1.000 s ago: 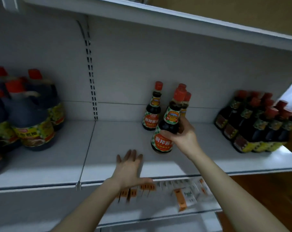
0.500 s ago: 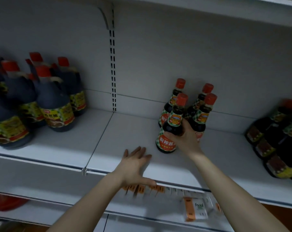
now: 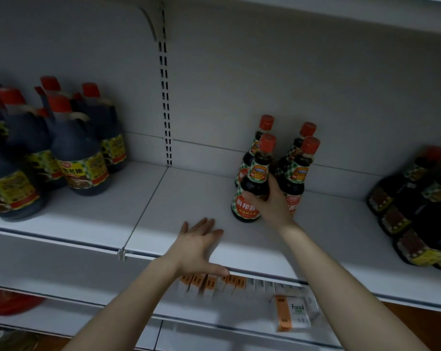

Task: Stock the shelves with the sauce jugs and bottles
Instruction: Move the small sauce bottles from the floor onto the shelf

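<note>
My right hand [image 3: 267, 201] grips a dark sauce bottle [image 3: 255, 178] with a red cap and a red-green label, standing on the white shelf [image 3: 184, 198]. Three more bottles of the same kind [image 3: 296, 171] stand right behind and beside it. My left hand [image 3: 196, 244] lies flat with fingers spread on the shelf's front edge, left of the bottle, holding nothing. Several large dark sauce jugs [image 3: 80, 158] with red caps stand on the left part of the shelf.
A shrink-wrapped pack of dark bottles [image 3: 417, 206] lies at the right end of the shelf. Small boxes [image 3: 291, 312] sit on the shelf below. A slotted upright [image 3: 165, 97] divides the back wall. Bare shelf lies between jugs and bottles.
The bottle in my right hand has gone from tilted in the air to standing beside the other bottles. The view has shifted left. My left hand has stayed on the shelf edge.
</note>
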Demonstrator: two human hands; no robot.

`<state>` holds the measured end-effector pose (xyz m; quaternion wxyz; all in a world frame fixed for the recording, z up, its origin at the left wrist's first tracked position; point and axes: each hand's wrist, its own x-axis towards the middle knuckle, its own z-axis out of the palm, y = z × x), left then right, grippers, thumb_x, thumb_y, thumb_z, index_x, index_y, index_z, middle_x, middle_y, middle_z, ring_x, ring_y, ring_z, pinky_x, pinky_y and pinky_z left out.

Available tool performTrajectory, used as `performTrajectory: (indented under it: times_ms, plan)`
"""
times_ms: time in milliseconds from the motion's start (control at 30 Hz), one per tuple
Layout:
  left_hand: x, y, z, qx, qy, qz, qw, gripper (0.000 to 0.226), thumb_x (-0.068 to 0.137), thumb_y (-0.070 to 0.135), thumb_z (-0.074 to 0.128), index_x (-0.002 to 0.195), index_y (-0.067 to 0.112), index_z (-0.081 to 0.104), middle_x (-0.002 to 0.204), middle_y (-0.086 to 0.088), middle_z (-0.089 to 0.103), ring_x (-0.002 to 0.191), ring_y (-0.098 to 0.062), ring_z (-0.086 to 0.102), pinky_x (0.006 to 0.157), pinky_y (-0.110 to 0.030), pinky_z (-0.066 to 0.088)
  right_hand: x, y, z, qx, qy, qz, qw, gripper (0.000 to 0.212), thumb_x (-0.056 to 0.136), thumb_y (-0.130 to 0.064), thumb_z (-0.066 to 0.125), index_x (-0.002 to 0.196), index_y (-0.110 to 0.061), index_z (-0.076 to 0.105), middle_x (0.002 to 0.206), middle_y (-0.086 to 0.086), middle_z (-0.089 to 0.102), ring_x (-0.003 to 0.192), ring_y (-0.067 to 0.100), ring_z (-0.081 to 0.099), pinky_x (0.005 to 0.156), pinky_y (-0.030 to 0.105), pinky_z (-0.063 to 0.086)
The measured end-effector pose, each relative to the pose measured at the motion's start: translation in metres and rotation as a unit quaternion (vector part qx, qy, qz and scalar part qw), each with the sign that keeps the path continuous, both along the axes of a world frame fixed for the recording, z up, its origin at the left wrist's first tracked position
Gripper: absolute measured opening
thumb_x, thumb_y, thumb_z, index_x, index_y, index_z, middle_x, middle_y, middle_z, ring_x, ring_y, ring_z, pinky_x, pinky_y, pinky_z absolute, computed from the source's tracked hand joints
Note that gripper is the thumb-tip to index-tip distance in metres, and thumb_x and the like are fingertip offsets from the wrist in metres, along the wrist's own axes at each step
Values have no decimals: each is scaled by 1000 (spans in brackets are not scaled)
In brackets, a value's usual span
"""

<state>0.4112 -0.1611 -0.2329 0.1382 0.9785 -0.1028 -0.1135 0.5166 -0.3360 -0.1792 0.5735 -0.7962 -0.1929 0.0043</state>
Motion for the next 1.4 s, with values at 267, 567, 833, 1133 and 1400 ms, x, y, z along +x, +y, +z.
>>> performTrajectory:
  times_ms: [267, 567, 833, 1133, 1400]
  plan:
    - [0, 0, 0, 1, 1, 1, 1000, 137, 32, 99, 2, 147, 27, 15, 158, -4, 3, 145, -19, -2, 114, -49, 0, 16, 12, 1, 10, 27, -20, 999, 63, 84, -9, 65, 139, -11, 34, 135, 4, 49, 122, 14, 45, 99, 25, 34]
    - [0, 0, -1, -3, 0, -2, 1000, 136, 32, 99, 1, 147, 28, 14, 158, -3, 3, 145, -18, -3, 114, -48, 0, 17, 13, -6, 7, 12, -32, 999, 66, 81, -9, 68, 138, -10, 35, 136, 5, 50, 124, 16, 46, 103, 27, 34]
    - [1, 1, -2, -1, -6, 4, 1000, 138, 30, 100, 0, 147, 28, 17, 158, -4, 5, 145, -19, -1, 114, -49, 3, -11, 19, -49, 0, 17, -167, 986, 70, 79, -11, 70, 139, -5, 34, 140, 10, 45, 128, 24, 44, 99, 24, 35]
    - [1, 0, -3, -6, -4, 9, 1000, 138, 30, 100, 2, 147, 28, 17, 158, -3, 4, 145, -18, -1, 114, -48, 1, -15, 18, -62, -34, 82, -223, 971, 49, 82, -20, 67, 126, -8, 49, 127, 10, 57, 115, 27, 54, 83, 25, 39]
    - [1, 0, -3, -6, -7, 9, 1000, 137, 31, 99, 3, 147, 28, 17, 158, -3, 5, 145, -19, 0, 114, -48, 3, -14, 25, -65, -67, 57, -245, 966, 48, 86, -20, 63, 129, -6, 49, 130, 11, 55, 119, 29, 51, 89, 28, 40]
